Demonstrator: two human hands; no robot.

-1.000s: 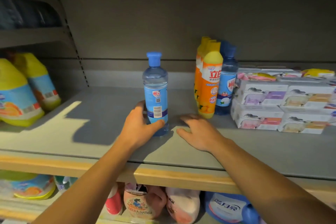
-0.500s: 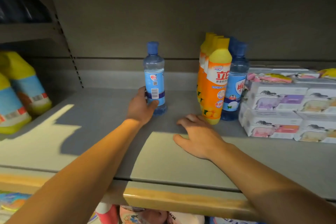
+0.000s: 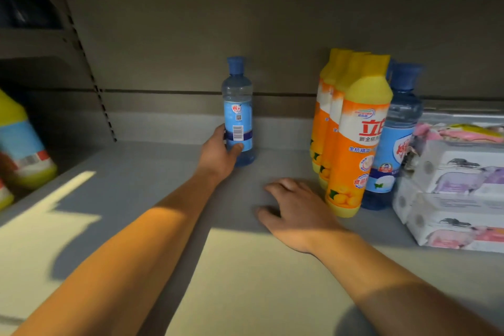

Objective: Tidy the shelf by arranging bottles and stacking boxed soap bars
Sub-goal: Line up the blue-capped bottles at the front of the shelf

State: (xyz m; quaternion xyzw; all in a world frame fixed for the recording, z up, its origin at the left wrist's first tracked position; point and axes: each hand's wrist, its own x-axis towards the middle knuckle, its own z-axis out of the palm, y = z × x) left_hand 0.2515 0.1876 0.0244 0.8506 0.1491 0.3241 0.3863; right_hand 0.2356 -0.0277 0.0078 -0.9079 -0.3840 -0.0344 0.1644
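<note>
Farther back now, blue bottle [image 3: 238, 114].

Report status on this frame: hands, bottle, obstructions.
Left hand grips lone blue bottle, upright near the back wall. Right hand flat on shelf, empty. Orange bottles stand apart; nothing between.

A plain grey back wall [image 3: 245, 22] fills the upper part of the frame. At the left a slotted post [image 3: 81, 49] runs down it on a slant. To the left of this post, in the upper left corner, a side ledge [image 3: 35, 41] carries a dark bundle [image 3: 24, 8], too dim to make out. Below it, at the left edge, stand yellow jugs [image 3: 24, 144] with blue labels, blurred. At the right edge lie pink and yellow packets [image 3: 463, 129].
</note>
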